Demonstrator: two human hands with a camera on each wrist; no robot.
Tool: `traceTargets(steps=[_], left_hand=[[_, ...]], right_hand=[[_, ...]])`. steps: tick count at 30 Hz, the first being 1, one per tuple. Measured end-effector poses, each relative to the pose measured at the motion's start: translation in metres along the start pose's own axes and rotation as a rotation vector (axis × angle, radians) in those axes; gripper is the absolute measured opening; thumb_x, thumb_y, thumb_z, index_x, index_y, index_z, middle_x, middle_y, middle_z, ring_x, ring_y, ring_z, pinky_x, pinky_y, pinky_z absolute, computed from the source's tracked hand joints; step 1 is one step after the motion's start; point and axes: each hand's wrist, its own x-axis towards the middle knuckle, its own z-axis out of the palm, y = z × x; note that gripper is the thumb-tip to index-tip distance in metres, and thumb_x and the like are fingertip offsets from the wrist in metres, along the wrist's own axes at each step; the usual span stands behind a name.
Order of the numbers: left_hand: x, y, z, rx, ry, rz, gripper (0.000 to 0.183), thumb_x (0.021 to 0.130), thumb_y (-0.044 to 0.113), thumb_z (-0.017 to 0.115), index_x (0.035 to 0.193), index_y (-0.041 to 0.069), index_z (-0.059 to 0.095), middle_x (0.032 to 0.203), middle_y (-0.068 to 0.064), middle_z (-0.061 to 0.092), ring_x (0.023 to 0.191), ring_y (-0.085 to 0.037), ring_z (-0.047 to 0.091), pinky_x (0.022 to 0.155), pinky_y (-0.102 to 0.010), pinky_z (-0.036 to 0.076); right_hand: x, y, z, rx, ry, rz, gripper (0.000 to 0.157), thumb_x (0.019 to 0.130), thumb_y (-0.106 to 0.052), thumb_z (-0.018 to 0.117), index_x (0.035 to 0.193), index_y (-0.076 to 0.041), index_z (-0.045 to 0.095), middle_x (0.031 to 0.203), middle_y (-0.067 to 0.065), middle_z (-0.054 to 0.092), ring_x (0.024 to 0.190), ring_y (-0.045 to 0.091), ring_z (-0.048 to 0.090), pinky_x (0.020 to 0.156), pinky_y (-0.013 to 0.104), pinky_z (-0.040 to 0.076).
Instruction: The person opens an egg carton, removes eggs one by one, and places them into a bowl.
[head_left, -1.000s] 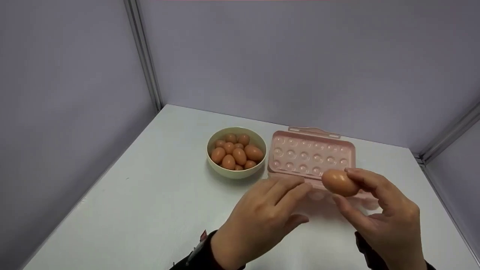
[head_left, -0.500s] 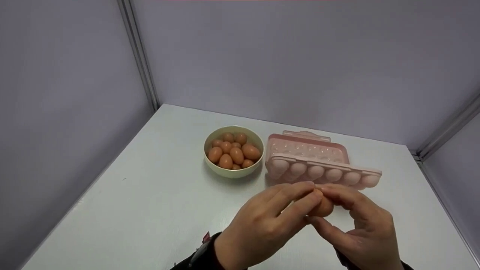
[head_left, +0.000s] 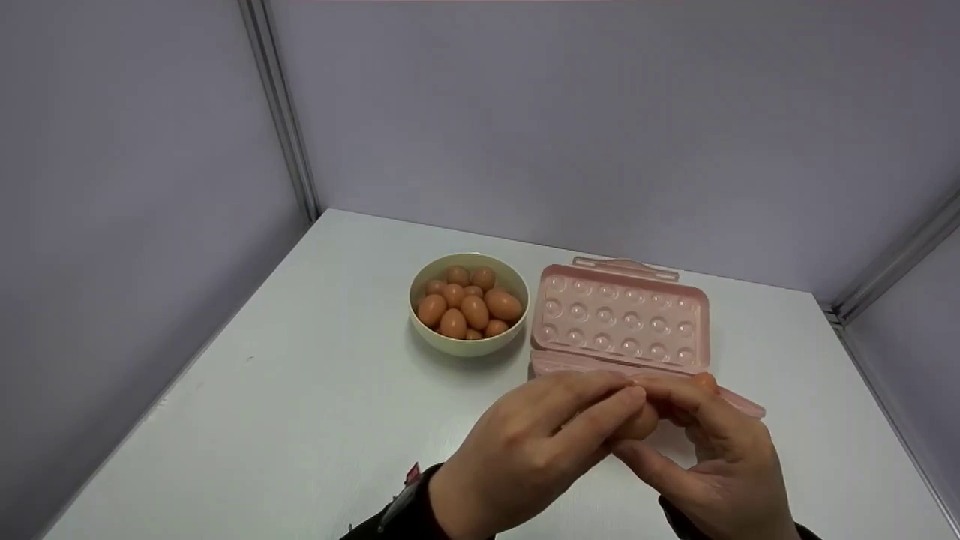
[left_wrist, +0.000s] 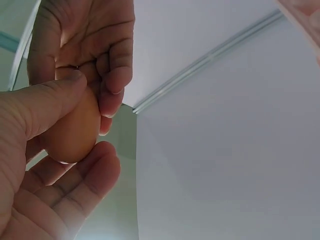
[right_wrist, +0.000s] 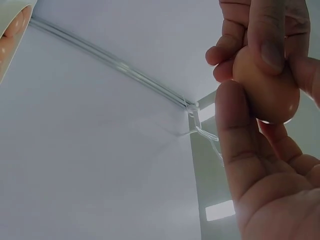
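Observation:
Between my two hands is a brown egg [head_left: 637,425], held in front of the pink egg carton [head_left: 622,315]. My left hand [head_left: 536,446] grips it from the left, and the left wrist view shows the thumb across the egg [left_wrist: 75,130]. From the other side my right hand [head_left: 716,457] pinches the same egg [right_wrist: 270,92]. The carton lies unfolded, its dimpled half at the back. The hands hide much of its front half. A second orange-brown egg [head_left: 705,381] peeks out behind my right hand at that half; whether it sits in a cup I cannot tell.
A cream bowl [head_left: 469,349] with several brown eggs stands left of the carton on the white table [head_left: 300,390]. Grey panels [head_left: 570,127] enclose the table at the back and both sides.
The egg came left and down in my right hand, and my left fingers have closed on it. The carton's front half, tipped up half a second ago, lies lower now. The second egg has come into view.

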Motion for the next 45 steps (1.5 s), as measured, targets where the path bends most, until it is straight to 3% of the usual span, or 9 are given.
traceTargets(steps=[12, 18, 22, 26, 29, 32, 38, 42, 45], left_hand=[[0.007, -0.005, -0.005, 0.038, 0.076, -0.031, 0.028, 0.095, 0.017, 0.082, 0.12, 0.007, 0.074, 0.113, -0.001, 0.074, 0.102, -0.009, 0.072, 0.097, -0.018, 0.058], [0.005, -0.007, -0.003, 0.069, 0.079, -0.055, 0.029, 0.095, 0.019, 0.083, 0.119, 0.007, 0.075, 0.113, -0.003, 0.076, 0.101, -0.011, 0.074, 0.098, -0.018, 0.058], [0.0, -0.012, -0.003, 0.069, 0.076, -0.086, 0.034, 0.092, 0.017, 0.085, 0.123, 0.006, 0.074, 0.116, -0.006, 0.076, 0.103, -0.013, 0.075, 0.099, -0.02, 0.058], [-0.004, -0.023, -0.005, 0.072, 0.065, -0.133, 0.04, 0.09, 0.015, 0.087, 0.125, 0.005, 0.073, 0.119, -0.007, 0.075, 0.105, -0.016, 0.075, 0.099, -0.021, 0.059], [-0.011, -0.038, -0.006, 0.075, 0.043, -0.205, 0.042, 0.088, 0.015, 0.089, 0.126, 0.005, 0.072, 0.121, -0.008, 0.074, 0.109, -0.017, 0.074, 0.101, -0.023, 0.058], [-0.023, -0.06, -0.005, 0.078, -0.004, -0.302, 0.045, 0.087, 0.017, 0.09, 0.126, 0.006, 0.072, 0.122, -0.008, 0.074, 0.114, -0.019, 0.073, 0.103, -0.027, 0.059], [-0.052, -0.122, 0.001, 0.029, -0.157, -0.579, 0.05, 0.086, 0.017, 0.09, 0.131, 0.005, 0.07, 0.128, -0.015, 0.072, 0.119, -0.029, 0.072, 0.101, -0.043, 0.061], [-0.064, -0.168, 0.007, 0.038, -0.25, -0.811, 0.049, 0.09, 0.02, 0.088, 0.132, 0.004, 0.07, 0.128, -0.018, 0.073, 0.119, -0.034, 0.072, 0.101, -0.047, 0.06], [-0.07, -0.197, 0.015, 0.096, -0.338, -0.939, 0.049, 0.093, 0.026, 0.085, 0.133, 0.003, 0.07, 0.128, -0.019, 0.075, 0.121, -0.037, 0.07, 0.104, -0.05, 0.058]], right_hand=[[-0.006, -0.005, -0.017, -0.096, 0.119, 0.08, 0.039, 0.084, 0.025, 0.071, 0.121, 0.028, 0.059, 0.124, 0.018, 0.076, 0.108, 0.018, 0.076, 0.095, 0.02, 0.059], [-0.006, -0.003, -0.035, -0.41, 0.199, 0.132, 0.038, 0.078, 0.023, 0.077, 0.115, 0.018, 0.07, 0.111, 0.007, 0.08, 0.098, 0.009, 0.075, 0.091, 0.014, 0.057], [-0.009, 0.013, -0.058, -0.739, 0.212, 0.319, 0.034, 0.084, 0.004, 0.085, 0.116, -0.002, 0.078, 0.105, -0.004, 0.08, 0.089, -0.005, 0.069, 0.078, 0.007, 0.051], [-0.023, 0.048, -0.087, -0.993, 0.011, 0.641, 0.031, 0.098, -0.028, 0.078, 0.122, -0.009, 0.076, 0.109, 0.009, 0.08, 0.09, 0.015, 0.075, 0.071, 0.029, 0.058], [-0.039, 0.077, -0.1, -1.07, -0.178, 0.808, 0.039, 0.104, -0.037, 0.068, 0.122, -0.003, 0.074, 0.106, 0.019, 0.078, 0.088, 0.034, 0.074, 0.066, 0.048, 0.057], [-0.054, 0.094, -0.104, -1.072, -0.251, 0.889, 0.038, 0.106, -0.037, 0.064, 0.118, -0.003, 0.076, 0.097, 0.016, 0.075, 0.08, 0.027, 0.068, 0.062, 0.043, 0.053], [-0.07, 0.093, -0.103, -1.084, -0.237, 0.87, 0.045, 0.109, -0.04, 0.061, 0.124, 0.0, 0.075, 0.096, 0.013, 0.075, 0.077, 0.021, 0.06, 0.063, 0.04, 0.051], [-0.079, 0.089, -0.098, -1.094, -0.215, 0.859, 0.041, 0.109, -0.038, 0.061, 0.096, -0.002, 0.073, 0.083, 0.01, 0.066, 0.072, 0.02, 0.054, 0.06, 0.038, 0.047], [-0.088, 0.088, -0.092, -1.099, -0.194, 0.843, 0.036, 0.108, -0.032, 0.063, 0.078, -0.012, 0.058, 0.074, 0.003, 0.053, 0.068, 0.017, 0.046, 0.057, 0.032, 0.038]])
